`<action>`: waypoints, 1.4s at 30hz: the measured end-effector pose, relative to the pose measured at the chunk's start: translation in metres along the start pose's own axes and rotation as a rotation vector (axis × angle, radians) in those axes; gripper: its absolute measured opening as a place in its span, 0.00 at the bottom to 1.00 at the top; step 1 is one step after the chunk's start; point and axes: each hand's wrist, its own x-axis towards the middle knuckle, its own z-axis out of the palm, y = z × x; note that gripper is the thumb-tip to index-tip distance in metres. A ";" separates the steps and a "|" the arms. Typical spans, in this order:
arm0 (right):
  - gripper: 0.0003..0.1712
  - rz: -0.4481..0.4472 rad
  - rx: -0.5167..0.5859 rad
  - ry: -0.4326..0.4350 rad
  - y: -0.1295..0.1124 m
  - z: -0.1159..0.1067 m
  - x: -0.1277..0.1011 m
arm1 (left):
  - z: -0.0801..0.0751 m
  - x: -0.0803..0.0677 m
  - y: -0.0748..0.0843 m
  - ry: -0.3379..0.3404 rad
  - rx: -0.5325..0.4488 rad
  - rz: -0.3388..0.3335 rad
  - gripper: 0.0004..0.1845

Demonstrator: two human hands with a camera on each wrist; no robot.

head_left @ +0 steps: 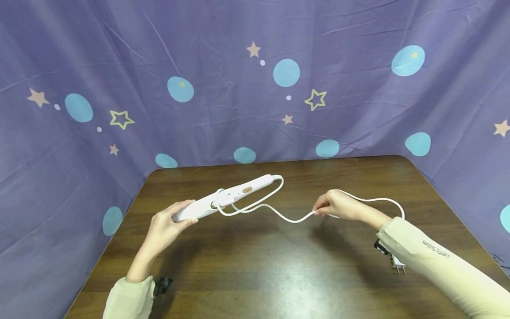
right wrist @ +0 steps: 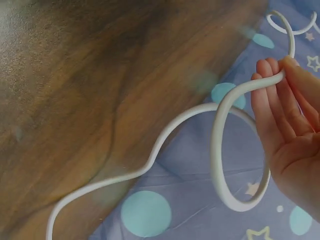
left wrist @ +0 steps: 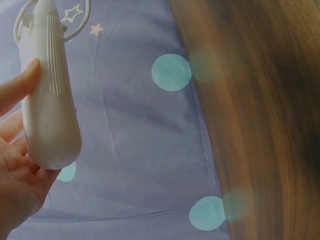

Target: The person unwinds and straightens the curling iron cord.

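A white hair straightener (head_left: pixel 207 204) is held up over the left part of the table, tilted with its cord end up and to the right. My left hand (head_left: pixel 165 228) grips its wide lower end, thumb on one side and fingers on the other. In the left wrist view the thumb presses beside the straightener's ridged strip (left wrist: pixel 54 55). The white cord (head_left: pixel 296 221) loops round the straightener's middle and runs right. My right hand (head_left: pixel 338 205) pinches the cord between thumb and fingertips. Beyond that hand, the cord makes a loop (right wrist: pixel 216 145) in the right wrist view.
The two-pin plug (head_left: pixel 398 264) hangs or lies beside the right sleeve (head_left: pixel 418 248), partly covered by it. Beneath the hands is a brown wooden table (head_left: pixel 255 266). A purple curtain (head_left: pixel 239 88) with stars and dots surrounds its back and sides.
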 end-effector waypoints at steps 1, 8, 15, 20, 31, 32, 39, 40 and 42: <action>0.03 0.010 -0.011 0.005 0.002 0.000 0.001 | -0.001 0.000 0.001 -0.003 -0.009 0.003 0.25; 0.03 0.048 -0.047 0.080 0.017 0.000 0.016 | -0.004 -0.001 0.000 -0.042 -0.035 0.031 0.24; 0.03 0.130 -0.023 0.190 0.025 -0.006 0.034 | -0.005 -0.002 -0.001 -0.076 -0.036 0.041 0.24; 0.04 0.187 0.006 0.276 0.020 -0.016 0.047 | -0.005 -0.002 -0.001 -0.112 -0.010 0.060 0.24; 0.07 0.227 0.090 0.387 0.007 -0.045 0.053 | -0.002 -0.002 -0.003 -0.168 0.070 0.134 0.24; 0.08 0.229 0.113 0.386 0.006 -0.048 0.052 | -0.001 -0.002 -0.003 -0.166 0.074 0.136 0.24; 0.12 0.202 0.243 0.344 -0.011 -0.072 0.041 | 0.000 -0.004 -0.009 -0.149 0.120 0.131 0.24; 0.12 0.199 0.254 0.341 -0.013 -0.075 0.039 | 0.000 -0.005 -0.010 -0.147 0.129 0.130 0.24; 0.12 0.181 0.282 0.336 -0.018 -0.081 0.034 | 0.001 -0.005 -0.012 -0.147 0.144 0.130 0.24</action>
